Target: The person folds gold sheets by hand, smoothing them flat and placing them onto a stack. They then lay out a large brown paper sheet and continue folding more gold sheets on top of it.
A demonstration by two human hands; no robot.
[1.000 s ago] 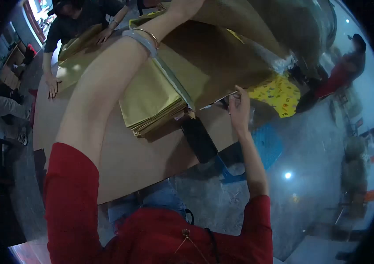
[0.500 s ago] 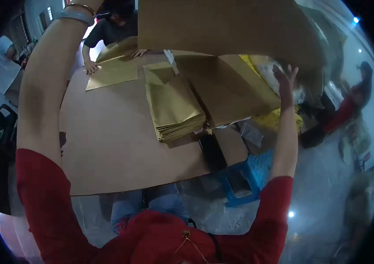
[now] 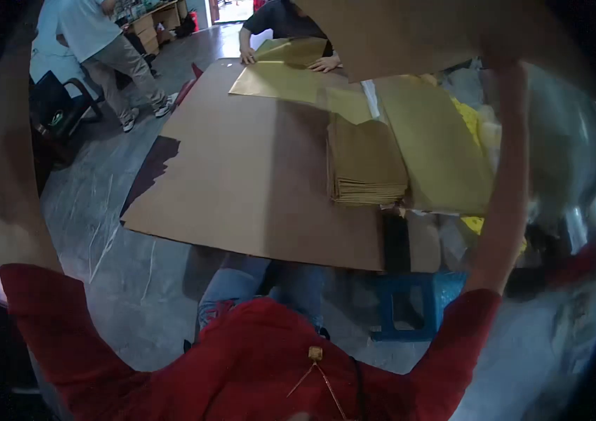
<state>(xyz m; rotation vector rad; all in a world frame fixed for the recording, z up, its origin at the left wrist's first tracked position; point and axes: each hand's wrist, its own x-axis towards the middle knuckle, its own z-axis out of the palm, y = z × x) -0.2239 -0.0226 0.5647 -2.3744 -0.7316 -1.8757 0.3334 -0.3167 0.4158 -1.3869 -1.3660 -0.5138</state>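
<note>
A large brown paper sheet (image 3: 410,35) is raised at the top right, above the table. My right hand (image 3: 507,55) is up at the sheet's lower edge, dark and blurred, so its fingers cannot be made out. My left forearm (image 3: 7,189) reaches up along the left side, with the hand beyond the view. Below the sheet, a stack of folded brown paper (image 3: 368,154) lies on the table beside a broad flat stack of paper sheets (image 3: 445,154). A dark flat object (image 3: 395,242) sits at the table's near edge.
The cardboard-covered table (image 3: 242,175) fills the middle. Across it, a co-worker's hands (image 3: 324,64) rest on a gold-brown sheet (image 3: 277,81). A blue stool (image 3: 410,302) stands under the near edge. Another person (image 3: 112,56) and a black chair (image 3: 63,105) are at the left.
My view has swung left, so the table and stacks appear farther right. The raised sheet has shifted right, and my right hand, spread below it before, is now up against it.
</note>
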